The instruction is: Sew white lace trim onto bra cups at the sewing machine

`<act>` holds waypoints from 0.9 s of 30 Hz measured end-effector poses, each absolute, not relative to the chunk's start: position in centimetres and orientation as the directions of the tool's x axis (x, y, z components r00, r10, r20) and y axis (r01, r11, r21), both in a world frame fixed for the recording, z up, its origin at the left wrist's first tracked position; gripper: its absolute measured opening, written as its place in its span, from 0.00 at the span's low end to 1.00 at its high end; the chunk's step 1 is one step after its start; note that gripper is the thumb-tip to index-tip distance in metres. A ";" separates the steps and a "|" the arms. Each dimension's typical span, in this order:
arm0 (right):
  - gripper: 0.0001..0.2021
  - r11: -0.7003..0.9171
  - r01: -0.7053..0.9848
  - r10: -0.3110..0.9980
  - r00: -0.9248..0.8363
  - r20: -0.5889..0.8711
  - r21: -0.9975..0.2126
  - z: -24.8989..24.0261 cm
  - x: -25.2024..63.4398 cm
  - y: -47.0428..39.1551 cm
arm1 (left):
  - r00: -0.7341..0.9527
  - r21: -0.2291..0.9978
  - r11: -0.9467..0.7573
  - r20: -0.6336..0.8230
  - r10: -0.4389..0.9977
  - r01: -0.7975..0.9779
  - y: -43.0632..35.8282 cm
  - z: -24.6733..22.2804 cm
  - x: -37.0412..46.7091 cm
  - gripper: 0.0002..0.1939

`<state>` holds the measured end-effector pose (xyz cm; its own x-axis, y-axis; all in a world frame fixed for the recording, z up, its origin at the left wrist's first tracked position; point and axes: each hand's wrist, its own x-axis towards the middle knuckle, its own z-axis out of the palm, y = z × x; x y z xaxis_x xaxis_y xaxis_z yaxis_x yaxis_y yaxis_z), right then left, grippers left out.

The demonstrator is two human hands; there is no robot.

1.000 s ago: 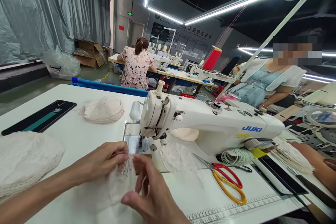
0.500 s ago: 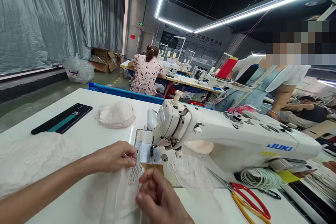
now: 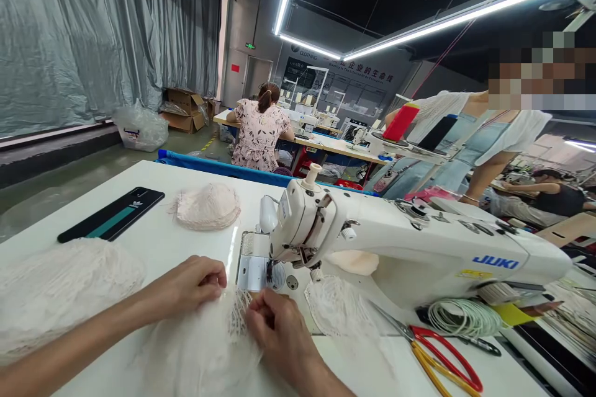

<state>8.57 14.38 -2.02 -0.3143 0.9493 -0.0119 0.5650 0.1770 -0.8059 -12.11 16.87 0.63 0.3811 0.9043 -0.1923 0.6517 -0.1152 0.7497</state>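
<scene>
Right hand [image 3: 282,329] and left hand [image 3: 193,285] both work just in front of the sewing machine [image 3: 400,229], near its needle end. The right hand has thumb and fingertips closed on the edge of a sheer white lace fabric [image 3: 205,347]. The left hand is at the other side of that fabric with its fingers curled; whether they grip it cannot be told. The fabric lies in front of the machine's needle end, its openwork edge stretching toward the right hand and its body spreading down, partly blurred.

Under the machine's arm sit a pale smooth piece [image 3: 354,262] and, nearer the front, a second lace piece [image 3: 342,307]. Scissors [image 3: 447,360] with one red and one yellow handle lie in front of the machine's arm, their blades pointing toward that lace piece. A coil of pale cord [image 3: 465,317] rests against the front of the machine's base.

Left of the machine are a small lace pile [image 3: 208,206], a black phone-shaped item [image 3: 112,214] with a teal stripe, and a larger lace stack [image 3: 69,291]. Beyond the machine, one person [image 3: 261,136] sits in a floral top.
</scene>
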 end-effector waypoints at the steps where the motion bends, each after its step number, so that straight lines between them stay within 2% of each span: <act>1: 0.05 0.201 0.592 0.951 -0.310 0.010 -0.780 -2.2 8.7 14.2 | 0.366 0.729 -0.120 -0.188 0.912 0.673 16.9 0.6 -12.0 0.06; 3: 0.04 0.281 0.659 0.942 -0.328 0.070 -0.697 -2.7 8.9 14.1 | 0.330 0.682 -0.137 -0.162 0.930 0.719 16.7 0.3 -11.4 0.07; 5: 0.05 0.377 0.734 0.918 -0.375 0.126 -0.565 -3.1 9.6 14.1 | 0.300 0.632 -0.155 -0.129 0.945 0.759 16.1 -0.1 -10.4 0.10; 8: 0.06 0.465 0.778 0.875 -0.478 0.084 -0.421 -2.8 11.7 13.9 | 0.318 0.595 -0.185 -0.127 0.939 0.782 14.7 -1.1 -8.3 0.11; 12: 0.06 0.468 0.778 0.862 -0.506 0.023 -0.420 -1.1 15.3 13.0 | 0.371 0.619 -0.224 -0.117 0.921 0.752 13.2 -2.2 -5.9 0.11; 18: 0.12 0.631 0.637 0.755 -0.636 0.160 -0.443 0.0 15.9 13.6 | 0.345 0.664 -0.187 -0.114 0.931 0.724 14.4 -2.4 -5.5 0.14; 22: 0.12 0.693 0.599 0.712 -0.655 0.253 -0.402 -1.2 15.4 14.8 | 0.288 0.738 -0.030 -0.225 0.931 0.674 14.5 -2.1 -5.4 0.16; 24: 0.13 0.700 0.602 0.707 -0.658 0.259 -0.384 -1.8 15.5 15.3 | 0.266 0.739 0.000 -0.243 0.933 0.674 14.4 -2.1 -5.1 0.16; 27: 0.16 0.709 0.598 0.697 -0.674 0.245 -0.374 -2.1 15.7 15.5 | 0.268 0.726 -0.047 -0.192 0.944 0.686 14.2 -2.2 -5.0 0.17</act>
<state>15.72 15.55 -2.13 -0.6739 0.6970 0.2450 0.5975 0.7093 -0.3740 -4.95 14.25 -2.19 0.2678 0.9442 -0.1919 0.6863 -0.0472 0.7258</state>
